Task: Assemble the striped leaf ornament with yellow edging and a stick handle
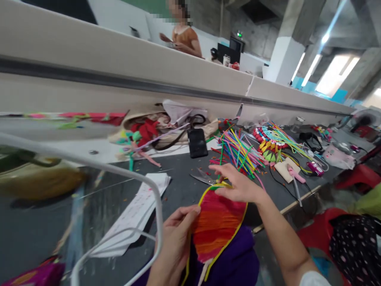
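Observation:
A red-and-orange leaf-shaped craft piece (218,226), edged with yellow pipe cleaner and ending in a pale stem, is held above purple cloth (238,262). My left hand (175,238) pinches its left edge between thumb and fingers. Over its top edge, my right hand (235,184) has its fingers apart, the thumb lying near a short green stretch of the rim. Metal scissors (204,176) lie just beyond, with their handles partly hidden by the right hand and the piece. Farther back is a heap of coloured pipe cleaners (238,151).
A white bent tube (156,198) crosses the left foreground. Printed paper strips (133,214) and a black phone (197,143) lie on the dark table. A pink glue gun (294,174) rests on the right. Beyond the low partition (119,67) stands another person (187,39).

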Tool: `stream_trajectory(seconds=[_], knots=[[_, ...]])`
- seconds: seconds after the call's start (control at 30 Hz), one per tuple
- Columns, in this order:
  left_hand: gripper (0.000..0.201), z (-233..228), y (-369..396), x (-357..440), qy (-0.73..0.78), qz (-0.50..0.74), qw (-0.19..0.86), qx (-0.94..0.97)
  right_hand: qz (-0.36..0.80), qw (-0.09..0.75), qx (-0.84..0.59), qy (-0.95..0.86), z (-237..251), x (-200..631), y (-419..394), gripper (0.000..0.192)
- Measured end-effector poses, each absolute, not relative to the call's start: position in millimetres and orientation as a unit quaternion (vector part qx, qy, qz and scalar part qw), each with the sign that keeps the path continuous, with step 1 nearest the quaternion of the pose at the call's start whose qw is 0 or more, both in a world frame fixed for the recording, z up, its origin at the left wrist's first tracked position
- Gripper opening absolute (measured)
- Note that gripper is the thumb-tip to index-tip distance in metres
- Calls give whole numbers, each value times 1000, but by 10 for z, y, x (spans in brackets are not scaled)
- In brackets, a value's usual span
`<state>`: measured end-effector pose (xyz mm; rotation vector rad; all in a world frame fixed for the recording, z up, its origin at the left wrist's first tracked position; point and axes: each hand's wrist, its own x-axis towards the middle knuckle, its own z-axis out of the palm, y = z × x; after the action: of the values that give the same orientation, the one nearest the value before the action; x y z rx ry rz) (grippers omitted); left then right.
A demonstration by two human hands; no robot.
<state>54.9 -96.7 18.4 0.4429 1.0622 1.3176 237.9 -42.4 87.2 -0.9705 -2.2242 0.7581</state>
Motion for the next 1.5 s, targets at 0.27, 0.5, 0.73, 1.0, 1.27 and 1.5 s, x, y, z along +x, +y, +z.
stream_trajectory(seconds=[0.27, 0.5, 0.73, 1.0, 1.27, 1.5], knots=[[21, 164, -944, 569, 465, 601, 631, 158, 231, 547, -510, -622, 511, 2332, -990, 29], [19, 155, -908, 589, 462, 601, 633, 156, 294, 605, -547, -499, 186, 2121, -1404, 24], [17, 131, -854, 602, 453, 624, 626, 116, 301, 632, -565, -436, 31, 2019, -1594, 27], [17, -33, -778, 527, 466, 628, 617, 92, 312, 587, -553, -503, -196, 1875, -1642, 23], [12, -49, -786, 504, 479, 627, 607, 91, 255, 574, -546, -554, -192, 1660, -1707, 22], [13, -92, -780, 494, 480, 634, 601, 80, 135, 595, -543, -578, -115, 1631, -1856, 15]])
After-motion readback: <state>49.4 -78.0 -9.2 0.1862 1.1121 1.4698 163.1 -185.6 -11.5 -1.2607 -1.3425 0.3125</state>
